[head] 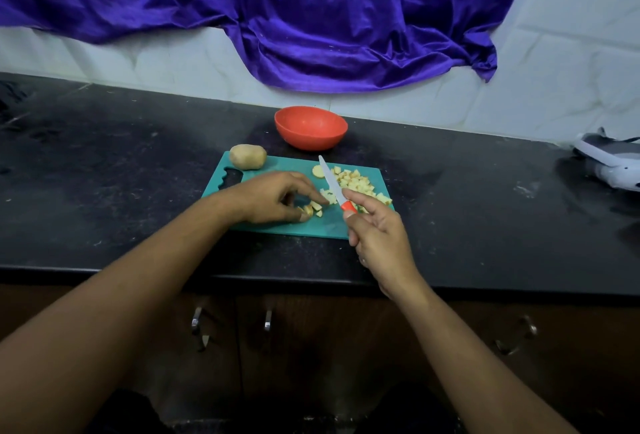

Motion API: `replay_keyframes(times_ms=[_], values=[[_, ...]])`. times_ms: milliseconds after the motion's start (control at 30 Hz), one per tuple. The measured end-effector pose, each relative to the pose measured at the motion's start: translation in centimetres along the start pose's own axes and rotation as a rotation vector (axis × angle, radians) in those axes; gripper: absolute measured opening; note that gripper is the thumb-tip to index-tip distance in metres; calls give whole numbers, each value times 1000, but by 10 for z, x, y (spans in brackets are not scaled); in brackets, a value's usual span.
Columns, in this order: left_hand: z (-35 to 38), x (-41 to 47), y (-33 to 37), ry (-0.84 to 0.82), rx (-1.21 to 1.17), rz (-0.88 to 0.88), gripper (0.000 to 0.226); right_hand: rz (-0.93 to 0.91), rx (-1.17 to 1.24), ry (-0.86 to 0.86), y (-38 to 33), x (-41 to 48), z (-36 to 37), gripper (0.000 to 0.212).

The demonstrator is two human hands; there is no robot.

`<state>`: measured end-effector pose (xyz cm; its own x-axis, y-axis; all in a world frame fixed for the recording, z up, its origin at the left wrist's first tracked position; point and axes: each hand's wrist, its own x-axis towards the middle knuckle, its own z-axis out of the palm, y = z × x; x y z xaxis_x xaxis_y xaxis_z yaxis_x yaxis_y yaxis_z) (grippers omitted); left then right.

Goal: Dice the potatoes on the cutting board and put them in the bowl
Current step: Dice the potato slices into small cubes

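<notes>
Potato pieces (pixel 313 209), probably light, firm and slick, are best pinched by flat sides, as the left hand (pixel 277 198) does; the right hand (pixel 379 237) grips the knife (pixel 332 182).

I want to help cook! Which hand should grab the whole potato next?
Left. The left hand sits nearer the whole potato at the far left corner of the cutting board, pinching only small potato pieces; the right hand grips the knife.

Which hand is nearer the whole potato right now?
Left. The left hand lies just in front of the whole potato; the right hand, gripping the knife, is farther off by the cutting board's near-right corner.
</notes>
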<state>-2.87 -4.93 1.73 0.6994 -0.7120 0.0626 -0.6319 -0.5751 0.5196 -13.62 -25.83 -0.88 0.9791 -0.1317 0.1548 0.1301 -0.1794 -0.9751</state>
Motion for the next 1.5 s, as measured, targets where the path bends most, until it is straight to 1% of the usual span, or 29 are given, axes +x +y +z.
replay_keyframes(times_ms=[100,300,400,500,600,667,767,833,933,1033,1133,1367,1500], values=[[3,4,-2,33,8,8,32,-13,-9,4,2,1,0,38],[23,-5,-2,319,69,-34,18,-36,-47,1,5,2,2,38],[33,-9,8,450,147,-107,14,-47,-90,15,7,3,4,37],[44,-13,15,566,238,-231,15,-71,-121,32,7,0,6,37],[52,-16,20,632,324,-295,25,-67,-174,50,7,0,9,39],[51,-19,18,629,301,-292,37,-67,-284,48,7,0,12,40],[41,-30,6,539,139,-257,56,-99,-608,41,-1,-6,11,44],[35,-36,-2,465,68,-214,58,-118,-767,46,-5,-12,9,45],[29,-38,-7,402,26,-187,50,-110,-903,27,-9,-15,11,46],[27,-34,-5,402,4,-200,38,-120,-988,5,-12,-15,17,45],[30,-32,-4,443,-18,-212,32,-145,-1026,-25,-17,-17,25,44],[34,-34,1,515,-36,-217,23,-184,-1042,-69,-21,-14,44,44],[36,-33,1,541,-17,-235,24,-206,-1057,-68,-17,-14,41,45]])
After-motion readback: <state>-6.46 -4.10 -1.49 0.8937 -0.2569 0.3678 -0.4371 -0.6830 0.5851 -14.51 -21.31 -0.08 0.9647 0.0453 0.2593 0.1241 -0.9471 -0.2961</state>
